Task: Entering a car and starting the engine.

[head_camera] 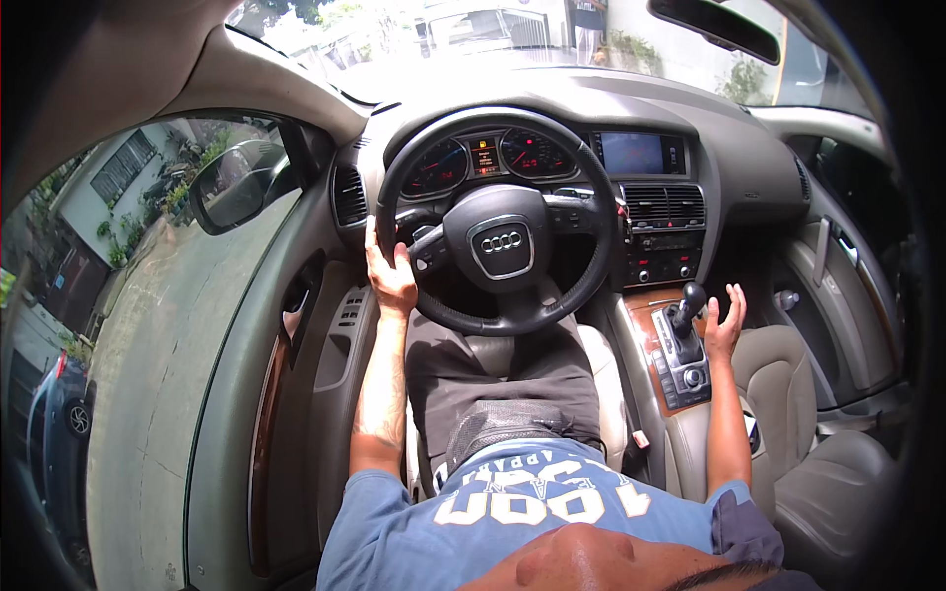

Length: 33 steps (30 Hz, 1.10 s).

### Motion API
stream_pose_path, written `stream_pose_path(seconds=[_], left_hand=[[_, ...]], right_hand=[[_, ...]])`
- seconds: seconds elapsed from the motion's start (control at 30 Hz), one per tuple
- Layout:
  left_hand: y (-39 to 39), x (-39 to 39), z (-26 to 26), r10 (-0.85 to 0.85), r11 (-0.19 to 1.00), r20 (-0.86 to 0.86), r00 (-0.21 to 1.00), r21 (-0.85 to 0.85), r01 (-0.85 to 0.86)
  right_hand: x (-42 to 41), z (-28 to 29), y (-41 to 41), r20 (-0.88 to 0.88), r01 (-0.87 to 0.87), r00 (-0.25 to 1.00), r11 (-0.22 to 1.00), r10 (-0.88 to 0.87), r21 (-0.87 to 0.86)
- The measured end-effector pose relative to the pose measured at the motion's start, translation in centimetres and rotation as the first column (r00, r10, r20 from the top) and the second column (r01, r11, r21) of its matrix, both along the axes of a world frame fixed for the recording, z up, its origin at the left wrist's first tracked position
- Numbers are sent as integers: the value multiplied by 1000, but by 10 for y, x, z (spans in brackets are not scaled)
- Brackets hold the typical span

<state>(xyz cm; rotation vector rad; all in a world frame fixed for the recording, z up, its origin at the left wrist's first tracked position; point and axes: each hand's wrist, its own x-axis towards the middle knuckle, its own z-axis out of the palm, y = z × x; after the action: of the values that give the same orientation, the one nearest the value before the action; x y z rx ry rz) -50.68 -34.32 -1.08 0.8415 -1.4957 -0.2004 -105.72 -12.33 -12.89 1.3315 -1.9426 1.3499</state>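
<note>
The left rim of a black leather Audi steering wheel (506, 325) is in the grip of my left hand (392, 279), its thumb on the inner side and its fingers along the outside. My right hand (724, 325) is raised just right of the gear lever (687, 310), fingers spread and holding nothing. A small gap seems to separate its thumb from the lever's black knob. Below the lever, a round control dial (692, 378) with buttons sits on the wood-trimmed centre console (641, 306). Behind the wheel, the instrument cluster (485, 159) is lit, with a yellow fuel symbol showing.
A lit dashboard screen (632, 153) stands above the air vents (665, 203). To my left are the door panel (344, 354) and side mirror (230, 188). A parked car (59, 436) is outside. Ahead, a person (589, 29) stands near a vehicle (480, 33).
</note>
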Motion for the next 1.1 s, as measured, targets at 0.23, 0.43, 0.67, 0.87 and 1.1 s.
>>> stream_pose_path(seconds=[0.23,0.43,0.67,0.87,1.1], left_hand=[[2,1,2,23,1000,38,999,-6,-22],[-5,3,-1,99,993,67,993,-72,-95],[-13,11,-6,78,995,81,994,-64,-73],[-7,2,-3,36,999,49,998,-40,-34],[-7,8,-5,88,995,88,992,-62,-83]], right_hand=[[-1,0,-4,-10,12,1000,1000,-12,-19],[7,-12,-4,13,-30,999,999,30,28],[1,-8,-8,18,7,1000,1000,-7,3],[-2,-10,-9,36,-48,998,997,46,60],[17,11,-18,274,-256,948,901,163,351]])
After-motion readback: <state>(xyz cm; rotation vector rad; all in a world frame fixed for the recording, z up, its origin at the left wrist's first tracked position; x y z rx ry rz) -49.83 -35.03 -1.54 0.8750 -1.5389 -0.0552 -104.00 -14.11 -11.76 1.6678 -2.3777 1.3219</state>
